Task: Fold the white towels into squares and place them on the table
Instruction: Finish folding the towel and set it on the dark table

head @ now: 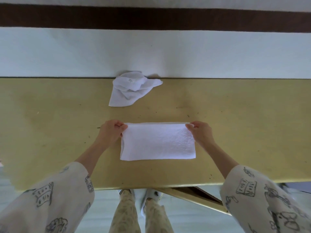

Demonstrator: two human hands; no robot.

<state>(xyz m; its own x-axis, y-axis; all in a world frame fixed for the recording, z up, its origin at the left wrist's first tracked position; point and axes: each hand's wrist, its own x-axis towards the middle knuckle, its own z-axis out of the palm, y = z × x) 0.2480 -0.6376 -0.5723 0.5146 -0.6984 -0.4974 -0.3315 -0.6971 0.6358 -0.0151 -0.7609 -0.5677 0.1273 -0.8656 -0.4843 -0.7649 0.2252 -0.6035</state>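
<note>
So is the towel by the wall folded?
No. The far towel lies crumpled in a loose heap, corners sticking out.

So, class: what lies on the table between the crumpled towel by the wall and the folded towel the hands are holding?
Nothing: in the head view, only bare yellow table separates the crumpled towel from the folded towel, apart from small dark marks.

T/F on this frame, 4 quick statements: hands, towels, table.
1. Both hands pinch the far corners of the folded towel. True: left hand, right hand.
2. The folded towel is already square. False: it is a wide rectangle.
3. The crumpled towel lies near the table's far edge. True.
4. Three towels are on the table. False: two.
</note>
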